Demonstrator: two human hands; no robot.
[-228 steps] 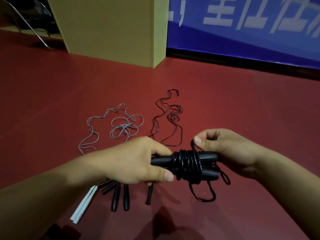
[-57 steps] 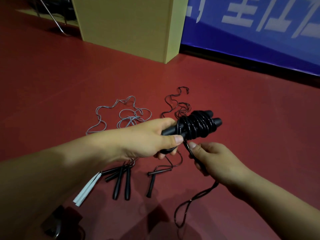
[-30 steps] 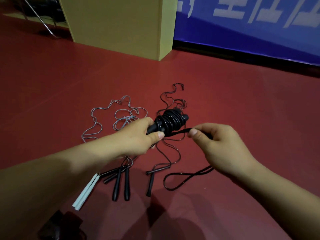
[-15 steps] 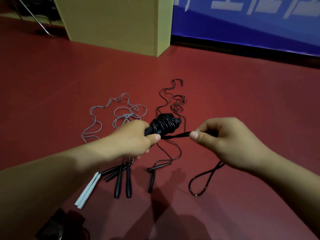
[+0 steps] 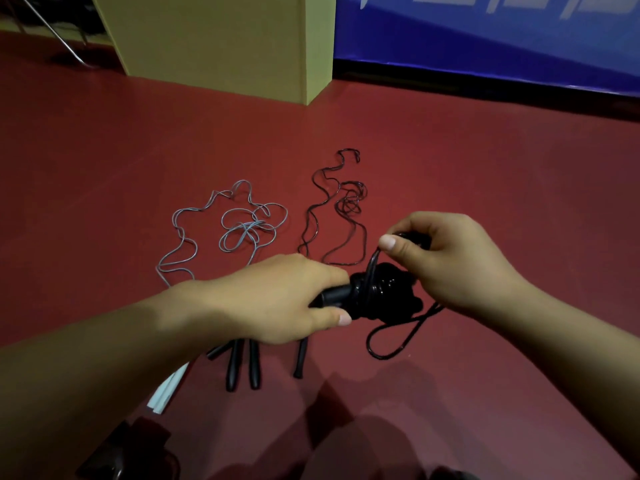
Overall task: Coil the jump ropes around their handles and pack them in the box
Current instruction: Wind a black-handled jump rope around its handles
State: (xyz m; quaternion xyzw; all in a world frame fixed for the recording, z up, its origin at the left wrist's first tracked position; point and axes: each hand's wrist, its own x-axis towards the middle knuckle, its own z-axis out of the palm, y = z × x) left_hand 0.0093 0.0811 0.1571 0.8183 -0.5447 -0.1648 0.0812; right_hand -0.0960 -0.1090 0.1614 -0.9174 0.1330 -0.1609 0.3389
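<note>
A black jump rope [image 5: 379, 294], most of its cord wound in a thick bundle around its paired handles, is held above a red floor [image 5: 502, 174], with the left hand [image 5: 277, 303] curled around the bare handle ends to the bundle's left and the right hand [image 5: 446, 258] pinching a strand of cord between thumb and fingers just above the bundle's right side. A loose loop of the same cord [image 5: 391, 341] hangs below and right of the bundle, its lowest curve close to the floor. Beyond the bundle lies an uncoiled black rope [image 5: 341, 216], and farther left of that a tangled grey rope [image 5: 242, 226], the two apart from each other. Below and left of the bundle, partly hidden under the left forearm, several black handles [image 5: 254, 367] lie side by side, with pale handles [image 5: 169, 389] at their outer left. Well behind the bundle stands a tall cardboard box [image 5: 221, 43], its near corner meeting the floor, and to the box's right a blue banner [image 5: 485, 46] runs along the floor's far edge. Bare red floor stretches right of the bundle and between the ropes and the box.
</note>
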